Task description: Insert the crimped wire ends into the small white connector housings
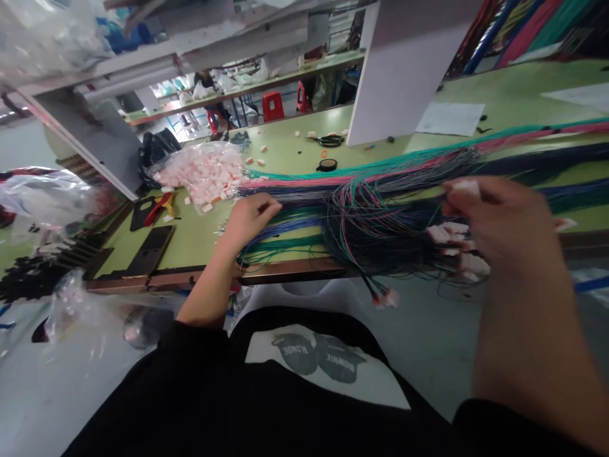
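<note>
Connector, white, sits pinched in the fingertip grip of the right hand, frame right — left hand, by wires left of centre, grip unclear.

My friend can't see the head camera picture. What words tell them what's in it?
Someone's right hand pinches a small white piece over long bundles of coloured wires on a green table. The left hand is by the wires' left ends, near a heap of white-and-orange pieces.
</note>
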`<action>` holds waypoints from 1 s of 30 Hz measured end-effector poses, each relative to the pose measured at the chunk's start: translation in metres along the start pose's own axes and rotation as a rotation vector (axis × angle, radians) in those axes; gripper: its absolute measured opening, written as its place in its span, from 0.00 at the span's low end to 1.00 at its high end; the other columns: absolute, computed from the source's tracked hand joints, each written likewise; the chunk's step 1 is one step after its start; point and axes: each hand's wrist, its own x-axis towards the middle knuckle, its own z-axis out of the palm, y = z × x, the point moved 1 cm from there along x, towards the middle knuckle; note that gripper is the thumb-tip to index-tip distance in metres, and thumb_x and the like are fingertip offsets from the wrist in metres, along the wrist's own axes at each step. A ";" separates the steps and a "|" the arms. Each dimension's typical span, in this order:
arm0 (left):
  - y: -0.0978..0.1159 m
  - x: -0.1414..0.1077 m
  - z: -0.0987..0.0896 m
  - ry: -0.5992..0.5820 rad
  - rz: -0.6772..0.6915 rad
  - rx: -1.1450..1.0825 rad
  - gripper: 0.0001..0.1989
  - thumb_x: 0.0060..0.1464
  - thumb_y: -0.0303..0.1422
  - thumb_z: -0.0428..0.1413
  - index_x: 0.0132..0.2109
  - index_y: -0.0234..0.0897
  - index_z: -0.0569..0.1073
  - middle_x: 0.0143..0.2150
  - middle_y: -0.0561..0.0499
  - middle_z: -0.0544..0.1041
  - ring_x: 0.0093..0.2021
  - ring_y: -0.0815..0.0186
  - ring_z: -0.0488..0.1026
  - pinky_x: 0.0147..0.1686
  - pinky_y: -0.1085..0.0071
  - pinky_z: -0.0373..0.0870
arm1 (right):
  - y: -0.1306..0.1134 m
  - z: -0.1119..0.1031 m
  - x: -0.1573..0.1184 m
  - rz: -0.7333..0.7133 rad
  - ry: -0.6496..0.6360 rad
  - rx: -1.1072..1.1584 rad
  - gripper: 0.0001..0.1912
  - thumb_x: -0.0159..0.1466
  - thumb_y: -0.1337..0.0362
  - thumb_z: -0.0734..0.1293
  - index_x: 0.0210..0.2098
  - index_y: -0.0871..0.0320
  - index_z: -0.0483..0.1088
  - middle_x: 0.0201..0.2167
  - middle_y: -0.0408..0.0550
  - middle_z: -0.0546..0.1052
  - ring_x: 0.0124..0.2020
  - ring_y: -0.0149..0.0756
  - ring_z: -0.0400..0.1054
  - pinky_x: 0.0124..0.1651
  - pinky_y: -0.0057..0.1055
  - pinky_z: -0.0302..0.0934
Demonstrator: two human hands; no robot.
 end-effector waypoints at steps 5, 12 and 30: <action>-0.042 -0.028 -0.009 -0.097 -0.152 0.055 0.10 0.54 0.36 0.53 0.30 0.38 0.76 0.29 0.51 0.78 0.31 0.64 0.72 0.33 0.71 0.63 | 0.034 0.000 -0.014 0.047 -0.208 -0.341 0.05 0.50 0.58 0.68 0.26 0.48 0.76 0.34 0.54 0.81 0.35 0.48 0.71 0.36 0.45 0.58; -0.068 -0.059 -0.019 -0.098 -0.254 0.104 0.13 0.55 0.40 0.51 0.32 0.38 0.76 0.32 0.49 0.80 0.32 0.64 0.73 0.35 0.70 0.65 | 0.032 -0.010 -0.026 -0.185 -0.270 -0.450 0.10 0.47 0.60 0.65 0.29 0.49 0.76 0.39 0.58 0.80 0.48 0.52 0.72 0.45 0.48 0.57; -0.095 -0.073 -0.043 0.197 -0.288 0.002 0.10 0.49 0.39 0.55 0.28 0.38 0.76 0.26 0.53 0.79 0.29 0.67 0.73 0.32 0.74 0.68 | -0.115 0.118 -0.110 -0.719 -0.636 -0.430 0.11 0.65 0.72 0.60 0.39 0.61 0.74 0.40 0.52 0.79 0.42 0.39 0.70 0.43 0.34 0.55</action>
